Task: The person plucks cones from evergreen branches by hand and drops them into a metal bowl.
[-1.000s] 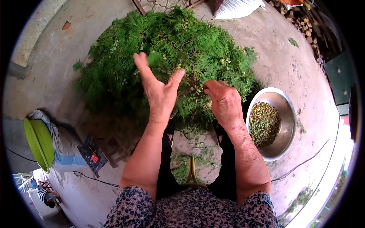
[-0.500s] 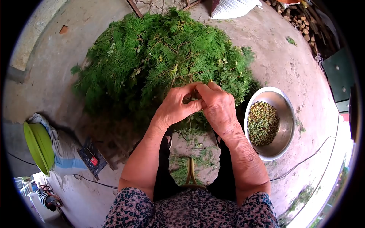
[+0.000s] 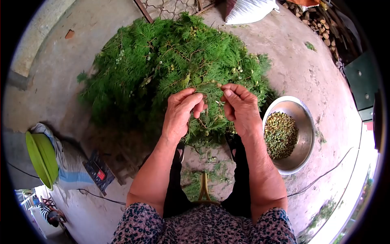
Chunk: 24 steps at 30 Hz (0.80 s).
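A big heap of green conifer branches [image 3: 162, 61] lies in front of me, with small pale cones among the leaves. Over its near edge, my left hand [image 3: 181, 114] is closed, thumb against fingers, on a thin green sprig [image 3: 208, 86]. The sprig stretches across to my right hand [image 3: 243, 106], whose thumb and forefinger are pinched at its other end, where a small yellowish tip shows. To the right of my right hand, a metal bowl [image 3: 304, 140] holds many small green and yellowish cones [image 3: 280, 135].
A lime-green basin [image 3: 42, 158] rests by a grey sack [image 3: 71, 162] at the left, near a dark plastic tray [image 3: 98, 171]. A white sack [image 3: 248, 11] and stacked firewood [image 3: 321, 26] are at the top. Another person [image 3: 49, 214] shows at the lower left.
My left hand was spread over the branches, then came to meet my right hand. Now the hands have parted slightly, with a sprig stretched between them.
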Each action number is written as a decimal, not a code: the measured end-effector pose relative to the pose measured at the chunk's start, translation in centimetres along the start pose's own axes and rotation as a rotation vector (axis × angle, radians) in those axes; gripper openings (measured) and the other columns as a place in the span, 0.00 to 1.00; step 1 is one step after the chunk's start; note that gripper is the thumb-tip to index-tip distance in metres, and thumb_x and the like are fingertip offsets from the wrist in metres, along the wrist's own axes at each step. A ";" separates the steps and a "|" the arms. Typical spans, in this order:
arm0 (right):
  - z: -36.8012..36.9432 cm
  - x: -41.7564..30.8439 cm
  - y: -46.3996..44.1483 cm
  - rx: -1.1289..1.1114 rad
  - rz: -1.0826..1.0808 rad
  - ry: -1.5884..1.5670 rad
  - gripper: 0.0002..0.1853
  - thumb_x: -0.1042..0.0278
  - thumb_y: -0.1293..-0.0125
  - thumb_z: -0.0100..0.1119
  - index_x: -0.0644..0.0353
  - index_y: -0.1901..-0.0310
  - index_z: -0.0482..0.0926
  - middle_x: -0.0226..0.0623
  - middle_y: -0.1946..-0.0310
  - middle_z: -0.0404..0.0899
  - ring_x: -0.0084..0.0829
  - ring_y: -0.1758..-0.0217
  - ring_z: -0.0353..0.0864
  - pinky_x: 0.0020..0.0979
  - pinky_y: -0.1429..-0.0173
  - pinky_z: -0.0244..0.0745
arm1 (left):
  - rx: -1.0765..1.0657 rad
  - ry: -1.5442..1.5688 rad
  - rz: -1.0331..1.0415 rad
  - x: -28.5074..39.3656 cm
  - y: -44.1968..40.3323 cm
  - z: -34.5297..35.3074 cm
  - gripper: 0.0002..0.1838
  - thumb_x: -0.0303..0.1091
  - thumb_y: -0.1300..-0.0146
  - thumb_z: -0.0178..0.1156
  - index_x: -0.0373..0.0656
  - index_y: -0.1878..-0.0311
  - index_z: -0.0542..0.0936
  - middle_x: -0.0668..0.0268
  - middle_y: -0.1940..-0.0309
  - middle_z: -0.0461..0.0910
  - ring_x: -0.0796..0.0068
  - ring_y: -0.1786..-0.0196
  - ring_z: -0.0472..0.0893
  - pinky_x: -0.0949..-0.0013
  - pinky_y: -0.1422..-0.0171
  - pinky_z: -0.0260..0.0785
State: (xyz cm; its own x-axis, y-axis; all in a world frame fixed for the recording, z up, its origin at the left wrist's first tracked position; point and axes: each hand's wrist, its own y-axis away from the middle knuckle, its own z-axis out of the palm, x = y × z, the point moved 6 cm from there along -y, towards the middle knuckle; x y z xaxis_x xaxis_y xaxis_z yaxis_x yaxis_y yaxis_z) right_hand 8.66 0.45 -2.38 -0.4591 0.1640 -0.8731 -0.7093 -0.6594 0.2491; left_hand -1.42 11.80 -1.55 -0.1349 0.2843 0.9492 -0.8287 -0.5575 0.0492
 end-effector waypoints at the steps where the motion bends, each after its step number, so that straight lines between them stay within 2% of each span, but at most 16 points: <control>1: 0.3 0.3 0.0 -0.014 0.019 -0.030 0.08 0.72 0.37 0.53 0.63 0.58 0.75 0.32 0.74 0.75 0.15 0.88 0.60 0.17 0.87 0.50 | -0.003 -0.001 0.001 0.1 0.0 0.1 0.11 0.30 0.40 0.52 0.39 0.79 0.72 0.69 0.86 0.69 0.81 0.83 0.66 0.70 0.64 0.71; 4: 1.0 -0.1 0.6 -0.006 -0.063 -0.054 0.09 0.73 0.38 0.54 0.62 0.57 0.74 0.31 0.73 0.74 0.15 0.87 0.61 0.17 0.86 0.51 | 0.028 0.041 -0.029 0.1 0.1 0.4 0.12 0.31 0.40 0.52 0.42 0.80 0.70 0.72 0.88 0.64 0.84 0.84 0.62 0.70 0.62 0.72; 6: 1.7 -1.6 1.1 0.001 -0.244 0.126 0.10 0.76 0.40 0.56 0.63 0.56 0.73 0.28 0.76 0.72 0.14 0.86 0.63 0.17 0.84 0.57 | 0.029 -0.005 -0.042 0.2 0.2 0.4 0.12 0.32 0.41 0.53 0.42 0.79 0.70 0.73 0.88 0.64 0.84 0.85 0.60 0.71 0.64 0.72; 10: 1.8 -1.3 0.9 -0.028 -0.263 0.190 0.16 0.76 0.43 0.60 0.61 0.52 0.73 0.26 0.77 0.71 0.13 0.84 0.63 0.16 0.82 0.59 | 0.057 -0.036 -0.090 0.1 0.4 0.5 0.12 0.33 0.41 0.55 0.43 0.79 0.71 0.75 0.89 0.62 0.86 0.86 0.58 0.72 0.66 0.71; 12: 2.1 -1.7 1.1 -0.008 -0.283 0.217 0.16 0.76 0.43 0.60 0.61 0.52 0.73 0.26 0.77 0.71 0.13 0.84 0.63 0.16 0.82 0.59 | 0.119 -0.037 -0.092 -0.3 0.4 0.2 0.11 0.33 0.42 0.58 0.43 0.79 0.71 0.76 0.89 0.62 0.87 0.85 0.59 0.77 0.73 0.66; 13: 2.2 -1.9 1.2 0.012 -0.302 0.244 0.16 0.76 0.43 0.60 0.61 0.53 0.74 0.25 0.78 0.71 0.13 0.83 0.64 0.17 0.81 0.60 | 0.120 -0.037 -0.091 -0.4 0.4 0.1 0.11 0.33 0.42 0.58 0.43 0.79 0.71 0.76 0.89 0.62 0.87 0.85 0.59 0.77 0.73 0.66; 15: 2.2 -1.8 1.2 0.002 -0.348 0.286 0.14 0.76 0.44 0.60 0.62 0.54 0.75 0.25 0.78 0.71 0.14 0.83 0.64 0.17 0.81 0.60 | 0.142 -0.031 -0.107 -0.5 0.5 -0.3 0.11 0.32 0.43 0.60 0.43 0.79 0.71 0.77 0.89 0.62 0.89 0.86 0.59 0.81 0.78 0.58; 16: 2.3 -1.9 1.3 -0.008 -0.393 0.328 0.12 0.77 0.44 0.60 0.62 0.56 0.77 0.24 0.77 0.72 0.14 0.83 0.64 0.17 0.81 0.60 | 0.141 -0.030 -0.106 -0.5 0.5 -0.2 0.11 0.32 0.43 0.60 0.43 0.79 0.71 0.77 0.89 0.62 0.89 0.86 0.59 0.81 0.78 0.58; 18: 2.3 -2.1 1.2 -0.010 -0.476 0.397 0.11 0.77 0.44 0.60 0.63 0.58 0.78 0.24 0.77 0.72 0.14 0.84 0.64 0.18 0.81 0.59 | 0.128 -0.017 -0.081 -0.3 0.5 -0.1 0.11 0.31 0.43 0.60 0.42 0.79 0.72 0.77 0.89 0.62 0.89 0.86 0.60 0.81 0.82 0.51; 20: 2.4 -2.5 1.4 -0.011 -0.557 0.466 0.09 0.77 0.44 0.60 0.64 0.60 0.78 0.23 0.77 0.73 0.14 0.84 0.63 0.19 0.81 0.59 | 0.151 -0.034 -0.088 -0.1 0.6 0.0 0.11 0.31 0.44 0.60 0.42 0.79 0.72 0.78 0.89 0.62 0.90 0.86 0.59 0.81 0.82 0.50; 22: 1.9 -1.8 1.1 -0.004 -0.382 0.201 0.06 0.75 0.41 0.58 0.64 0.62 0.79 0.24 0.75 0.75 0.14 0.85 0.62 0.18 0.83 0.56 | 0.173 -0.051 -0.095 0.1 0.8 0.2 0.11 0.31 0.44 0.60 0.42 0.79 0.72 0.78 0.89 0.61 0.90 0.87 0.58 0.81 0.82 0.49; 23: 1.9 -1.9 1.3 -0.002 -0.383 0.202 0.06 0.75 0.41 0.58 0.64 0.62 0.79 0.24 0.75 0.75 0.14 0.85 0.62 0.18 0.83 0.56 | 0.147 -0.039 -0.082 0.3 1.0 0.6 0.11 0.31 0.44 0.61 0.41 0.80 0.73 0.78 0.89 0.61 0.90 0.87 0.57 0.81 0.83 0.48; 24: 1.7 -1.2 1.2 0.012 -0.255 0.042 0.06 0.74 0.40 0.57 0.63 0.62 0.80 0.24 0.75 0.75 0.13 0.86 0.61 0.18 0.84 0.55 | 0.121 -0.025 -0.068 0.5 1.1 0.9 0.11 0.31 0.45 0.61 0.41 0.80 0.73 0.78 0.90 0.61 0.90 0.86 0.57 0.81 0.83 0.47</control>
State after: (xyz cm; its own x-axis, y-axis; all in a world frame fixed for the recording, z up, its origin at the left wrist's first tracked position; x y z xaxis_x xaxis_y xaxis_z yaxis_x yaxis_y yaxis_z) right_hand 7.45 0.67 -0.33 -0.2420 0.2937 -0.9248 -0.8057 -0.5919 0.0229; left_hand -1.89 10.59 -0.77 -0.0658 0.3062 0.9497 -0.7639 -0.6278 0.1495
